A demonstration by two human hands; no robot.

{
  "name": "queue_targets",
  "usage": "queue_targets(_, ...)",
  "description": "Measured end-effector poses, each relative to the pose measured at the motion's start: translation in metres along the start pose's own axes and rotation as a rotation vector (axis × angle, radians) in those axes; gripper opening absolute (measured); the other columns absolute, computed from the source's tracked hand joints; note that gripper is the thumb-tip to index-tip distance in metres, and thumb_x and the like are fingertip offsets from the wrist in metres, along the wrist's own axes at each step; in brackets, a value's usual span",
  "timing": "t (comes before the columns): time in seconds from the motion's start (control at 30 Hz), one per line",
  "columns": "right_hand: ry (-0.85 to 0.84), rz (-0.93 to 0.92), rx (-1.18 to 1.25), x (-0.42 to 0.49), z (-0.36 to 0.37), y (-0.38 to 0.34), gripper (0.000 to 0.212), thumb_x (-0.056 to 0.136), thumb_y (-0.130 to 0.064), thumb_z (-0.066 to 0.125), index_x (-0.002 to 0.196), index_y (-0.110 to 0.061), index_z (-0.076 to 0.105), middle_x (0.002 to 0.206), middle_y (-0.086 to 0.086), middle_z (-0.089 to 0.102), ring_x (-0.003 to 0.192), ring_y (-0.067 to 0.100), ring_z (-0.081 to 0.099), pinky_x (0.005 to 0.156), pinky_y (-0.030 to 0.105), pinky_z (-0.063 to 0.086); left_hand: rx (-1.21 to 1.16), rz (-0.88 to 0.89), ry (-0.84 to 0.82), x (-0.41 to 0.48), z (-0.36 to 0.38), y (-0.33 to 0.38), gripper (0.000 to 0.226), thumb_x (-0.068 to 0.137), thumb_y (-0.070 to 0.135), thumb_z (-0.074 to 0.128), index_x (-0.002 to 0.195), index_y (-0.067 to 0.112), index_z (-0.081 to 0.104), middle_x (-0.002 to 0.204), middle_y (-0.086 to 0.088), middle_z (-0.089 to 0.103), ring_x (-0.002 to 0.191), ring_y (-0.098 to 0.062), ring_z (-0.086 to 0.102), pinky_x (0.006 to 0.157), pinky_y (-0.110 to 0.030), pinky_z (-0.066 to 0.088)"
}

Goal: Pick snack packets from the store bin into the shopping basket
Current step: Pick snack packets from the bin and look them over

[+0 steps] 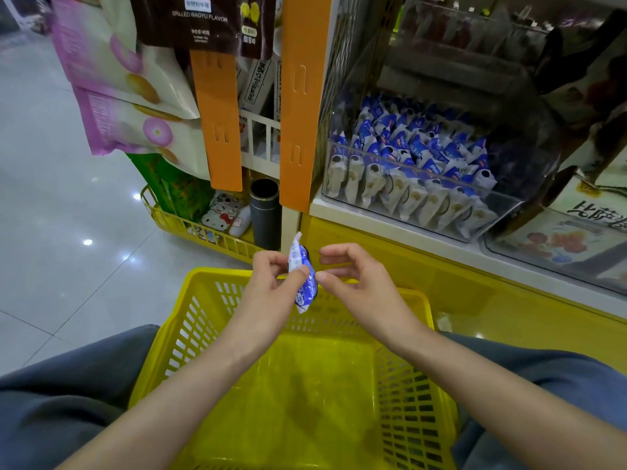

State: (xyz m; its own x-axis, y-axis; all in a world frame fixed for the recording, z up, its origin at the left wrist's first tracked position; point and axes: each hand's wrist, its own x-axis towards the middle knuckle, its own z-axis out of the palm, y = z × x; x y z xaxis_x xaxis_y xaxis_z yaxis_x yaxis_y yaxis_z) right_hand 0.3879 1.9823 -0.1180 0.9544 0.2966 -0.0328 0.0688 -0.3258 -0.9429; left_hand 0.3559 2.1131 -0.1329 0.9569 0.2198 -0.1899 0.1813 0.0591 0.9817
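**Entry: one packet in transit**

- Snack packet [303, 286]: blue and white, held on end. It is pinched between the thumb and curled fingers of the left hand [271, 276], above the far rim of the shopping basket [217, 276].
- Right hand [353, 279]: grasps nothing and its fingers are loosely bent. The thumb tip is just beside the packet at 3 o'clock. I cannot tell if it touches.
- Basket: yellow plastic, set between the person's knees. The floor that shows holds no packets.
- Store bin [505, 206]: clear-walled, at 2 o'clock from the hands and well apart, packed with matching stock [417, 147].

**Step in hand (judged):** placing the packet.
- The packet hangs over the rim, not the floor. It would be better to draw it toward 6 o'clock until it is over the middle, then lower it and loosen the pinch.
- Let go from where it hangs now, it could tip outward at 12 o'clock.
- The right hand is free to reach for the bin.

**Legible matter**
- Dark brown bag [203, 22], 11 o'clock, hanging: "WAGYU FLAVOR" is clear. The word before it looks like "GRILLED", with the first letter doubtful.
- Box [590, 212], 3 o'clock: large Chinese characters, which I have not read.
- Hello Kitty figure on an item [220, 215] in the yellow wire rack [176, 225], 10 o'clock.
- Print on the packet is too small to read.
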Motion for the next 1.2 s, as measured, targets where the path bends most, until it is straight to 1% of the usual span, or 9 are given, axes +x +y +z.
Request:
queue_targets(0.1, -0.074, 0.055, 0.058, -0.004, 0.005, 0.003, 0.02, 0.087, -0.016, 0.062, 0.102, -0.026, 0.053, 0.104, -0.01, 0.06, 0.094, 0.016, 0.064, 0.083, 0.037, 0.055, -0.038, -0.053, 0.024, 0.001, 0.001, -0.002, 0.007, 0.094, 0.02, 0.048, 0.093, 0.025, 0.044, 0.097, -0.002, 0.063, 0.085, -0.011, 0.064, 0.08, -0.033, 0.051)
queue_targets(0.17, -0.112, 0.066, 0.089, -0.006, 0.007, 0.004, 0.019, 0.087, -0.02, 0.061, 0.1, -0.031, 0.051, 0.103, -0.011, 0.061, 0.094, 0.018, 0.065, 0.082, 0.04, 0.055, -0.1, -0.104, 0.002, 0.001, 0.001, -0.002, 0.007, 0.096, 0.018, 0.045, 0.095, 0.025, 0.045, 0.104, -0.004, 0.063, 0.094, -0.016, 0.063, 0.086, -0.038, 0.05)
queue_targets(0.23, -0.099, 0.068, 0.073, -0.005, 0.007, 0.004, 0.021, 0.086, -0.02, 0.063, 0.1, -0.031, 0.051, 0.101, -0.009, 0.062, 0.092, 0.019, 0.066, 0.081, 0.041, 0.056, -0.071, -0.106, -0.028, 0.0, 0.0, -0.004, 0.007, 0.096, 0.021, 0.044, 0.095, 0.028, 0.045, 0.106, -0.001, 0.062, 0.094, -0.011, 0.061, 0.078, -0.029, 0.049)
queue_targets(0.33, -0.053, 0.001, -0.054, -0.005, 0.004, 0.006, 0.023, 0.087, -0.018, 0.063, 0.106, -0.026, 0.052, 0.098, -0.012, 0.061, 0.084, 0.007, 0.065, 0.076, 0.027, 0.055, 0.0, -0.066, -0.076, -0.003, -0.001, -0.004, 0.003, 0.094, 0.028, 0.048, 0.095, 0.03, 0.046, 0.101, 0.008, 0.063, 0.082, 0.002, 0.062, 0.059, -0.013, 0.047)
queue_targets(0.4, -0.053, -0.08, -0.161, -0.007, 0.002, 0.005, 0.023, 0.09, -0.016, 0.057, 0.111, -0.024, 0.052, 0.102, -0.013, 0.062, 0.084, -0.002, 0.062, 0.071, 0.013, 0.05, 0.009, -0.032, -0.081, -0.004, -0.001, -0.002, 0.01, 0.091, 0.022, 0.055, 0.096, 0.027, 0.047, 0.101, 0.003, 0.064, 0.077, 0.0, 0.064, 0.058, -0.016, 0.052)
queue_targets(0.6, -0.091, -0.155, -0.38, -0.011, 0.001, 0.002, 0.028, 0.098, -0.017, 0.039, 0.125, -0.018, 0.048, 0.12, -0.001, 0.062, 0.107, 0.009, 0.058, 0.09, 0.031, 0.05, 0.119, -0.009, -0.049, -0.003, -0.001, 0.001, 0.028, 0.086, 0.009, 0.06, 0.096, 0.03, 0.044, 0.103, 0.0, 0.061, 0.091, -0.026, 0.065, 0.08, -0.048, 0.054)
queue_targets(0.87, -0.076, -0.16, -0.34, -0.009, 0.001, 0.002, 0.021, 0.095, -0.017, 0.049, 0.114, -0.014, 0.057, 0.108, 0.001, 0.069, 0.097, 0.011, 0.065, 0.083, 0.035, 0.053, 0.134, 0.023, -0.032, -0.002, -0.001, -0.005, 0.02, 0.085, 0.022, 0.063, 0.096, 0.03, 0.049, 0.097, -0.001, 0.063, 0.081, -0.02, 0.068, 0.071, -0.042, 0.058)
queue_targets(1.07, -0.105, -0.167, -0.445, -0.01, 0.003, 0.004, 0.021, 0.097, -0.023, 0.044, 0.113, -0.019, 0.057, 0.095, 0.002, 0.071, 0.084, 0.009, 0.066, 0.072, 0.032, 0.054, 0.28, 0.017, -0.017, 0.002, -0.003, -0.01, 0.022, 0.086, 0.02, 0.062, 0.098, 0.028, 0.046, 0.08, 0.005, 0.064, 0.059, 0.001, 0.062, 0.051, -0.017, 0.049)
queue_targets(1.2, -0.103, -0.122, -0.393, -0.007, 0.004, 0.002, 0.022, 0.097, -0.024, 0.046, 0.114, -0.021, 0.059, 0.103, -0.002, 0.07, 0.092, 0.006, 0.063, 0.079, 0.025, 0.05, 0.155, -0.083, 0.009, 0.003, -0.001, -0.009, 0.023, 0.089, 0.017, 0.058, 0.107, 0.023, 0.045, 0.085, -0.003, 0.063, 0.07, -0.01, 0.063, 0.069, -0.033, 0.055)
